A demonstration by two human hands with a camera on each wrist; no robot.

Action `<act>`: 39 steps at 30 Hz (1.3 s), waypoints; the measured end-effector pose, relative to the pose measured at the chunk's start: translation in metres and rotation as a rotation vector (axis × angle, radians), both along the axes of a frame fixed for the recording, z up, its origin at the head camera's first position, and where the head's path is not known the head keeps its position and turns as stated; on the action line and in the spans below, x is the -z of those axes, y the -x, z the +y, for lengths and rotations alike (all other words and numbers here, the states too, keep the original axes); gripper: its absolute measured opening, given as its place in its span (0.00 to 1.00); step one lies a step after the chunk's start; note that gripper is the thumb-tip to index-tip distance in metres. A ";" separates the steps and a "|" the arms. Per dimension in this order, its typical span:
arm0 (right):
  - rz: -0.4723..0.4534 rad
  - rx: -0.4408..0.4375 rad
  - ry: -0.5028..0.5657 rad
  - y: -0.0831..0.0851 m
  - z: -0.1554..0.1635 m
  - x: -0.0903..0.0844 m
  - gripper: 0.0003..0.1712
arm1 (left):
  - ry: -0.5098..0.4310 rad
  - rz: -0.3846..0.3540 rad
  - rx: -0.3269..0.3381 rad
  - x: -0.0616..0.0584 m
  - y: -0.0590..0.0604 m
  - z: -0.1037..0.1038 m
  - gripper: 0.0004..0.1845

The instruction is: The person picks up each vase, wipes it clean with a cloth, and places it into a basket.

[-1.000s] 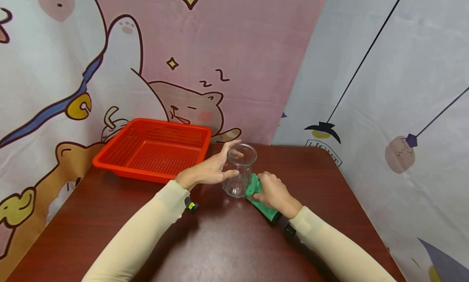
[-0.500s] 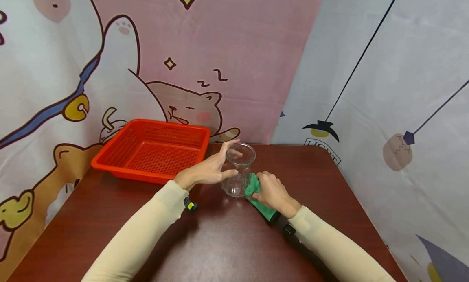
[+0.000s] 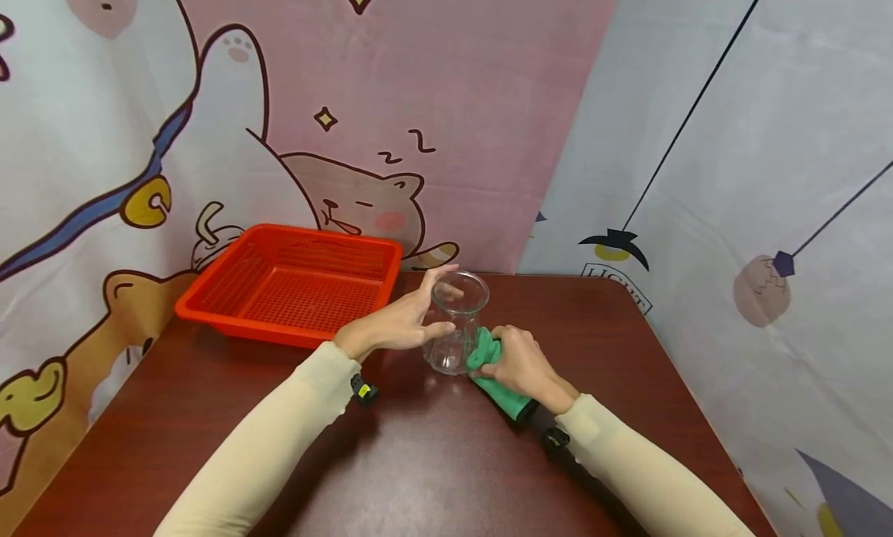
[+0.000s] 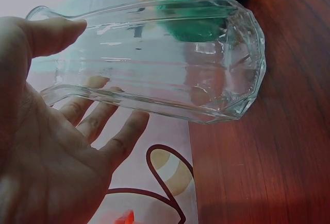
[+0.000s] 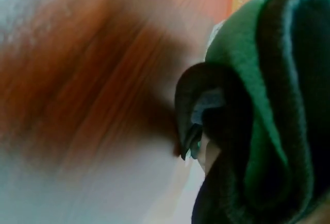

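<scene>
A clear glass vase (image 3: 455,332) with a flared rim and faceted base stands upright on the table. My left hand (image 3: 399,320) holds it near the top, thumb on the near side and fingers behind. In the left wrist view the glass vase (image 4: 149,59) fills the middle, the thumb over its neck. My right hand (image 3: 522,364) grips a bunched green cloth (image 3: 508,400) at the vase's lower right side. Folds of this dark-edged cloth (image 5: 242,44) hide most of the right fingers in the right wrist view.
An orange-red plastic basket (image 3: 293,332) with perforated sides sits at the back left of the brown wooden table (image 3: 432,475). Printed cartoon curtains (image 3: 488,118) hang close behind the table and along its right side.
My right hand and the cloth have shifted very slightly right, and the cloth's bunched top has changed shape a little. The vase and my left hand stay put.
</scene>
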State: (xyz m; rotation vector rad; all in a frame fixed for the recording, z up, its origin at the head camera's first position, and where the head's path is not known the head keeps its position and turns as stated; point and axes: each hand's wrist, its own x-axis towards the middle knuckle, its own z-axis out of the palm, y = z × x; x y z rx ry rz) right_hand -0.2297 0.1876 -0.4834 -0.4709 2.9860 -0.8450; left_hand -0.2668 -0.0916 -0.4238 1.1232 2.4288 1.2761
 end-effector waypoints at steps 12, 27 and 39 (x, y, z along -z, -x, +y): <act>0.107 0.006 0.105 -0.005 0.001 -0.001 0.34 | 0.009 -0.011 -0.006 -0.003 -0.001 0.000 0.54; 0.199 0.029 0.193 -0.005 -0.001 -0.007 0.29 | 0.014 0.009 0.002 -0.004 0.002 0.000 0.54; 0.226 0.025 0.256 0.001 -0.003 -0.014 0.23 | 0.004 0.012 0.010 0.000 0.007 -0.002 0.54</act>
